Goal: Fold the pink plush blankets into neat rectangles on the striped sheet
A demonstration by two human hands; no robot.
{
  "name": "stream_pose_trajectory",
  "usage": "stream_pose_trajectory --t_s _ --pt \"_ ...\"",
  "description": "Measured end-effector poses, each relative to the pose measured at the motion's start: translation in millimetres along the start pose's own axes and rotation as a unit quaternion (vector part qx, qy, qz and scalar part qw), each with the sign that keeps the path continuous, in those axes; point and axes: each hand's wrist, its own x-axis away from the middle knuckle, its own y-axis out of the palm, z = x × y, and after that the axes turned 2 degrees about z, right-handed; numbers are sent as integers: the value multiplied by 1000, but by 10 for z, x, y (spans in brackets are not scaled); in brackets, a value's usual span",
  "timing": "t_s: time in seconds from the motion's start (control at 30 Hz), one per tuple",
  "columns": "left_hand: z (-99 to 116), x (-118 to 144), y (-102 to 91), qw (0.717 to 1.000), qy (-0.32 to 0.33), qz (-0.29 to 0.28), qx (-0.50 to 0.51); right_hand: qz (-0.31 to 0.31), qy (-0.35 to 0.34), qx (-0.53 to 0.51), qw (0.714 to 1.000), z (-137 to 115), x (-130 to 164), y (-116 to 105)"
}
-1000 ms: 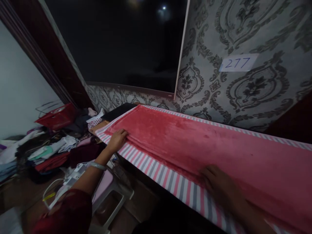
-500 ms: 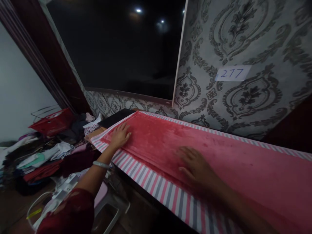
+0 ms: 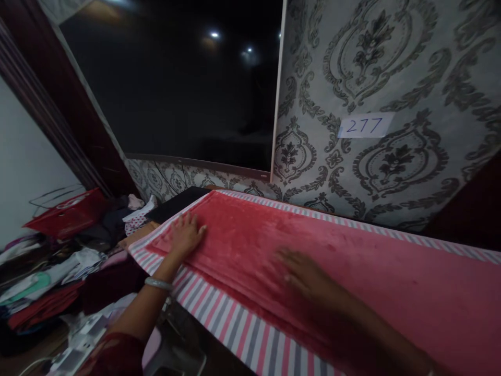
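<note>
A long red plush cloth lies flat over a striped pink, grey and white cloth, whose border shows along both long sides and the left end. My left hand rests palm down near the left end of the red cloth, fingers spread, a pale bangle on its wrist. Farther right, my right hand is over the middle of the red cloth, slightly blurred, its fingers stretched out. Whether its palm presses on the pile I cannot tell. Neither hand grips anything.
A dark television hangs on the patterned wall, beside a paper label reading 277. Heaped clothes and a red bag are at the left. A white power strip lies at lower left.
The view has shifted, so the scene sits slightly lower and farther left. My right hand has moved a little on the red cloth; my left hand stays near the left end.
</note>
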Motion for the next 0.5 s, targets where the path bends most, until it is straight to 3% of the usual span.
stream_pose_trajectory --t_s 0.13,0.23,0.37,0.5 --pt "540 -188 21 994 82 -50 44 71 127 107 984 589 -91 -191" --pt "714 -381 50 991 104 -61 59 79 204 191 957 821 -15 -110" --pt "765 -638 69 990 97 -86 57 32 267 218 938 768 76 66" --pt "1050 -813 83 984 134 -91 72 8 273 187 944 545 -248 -18"
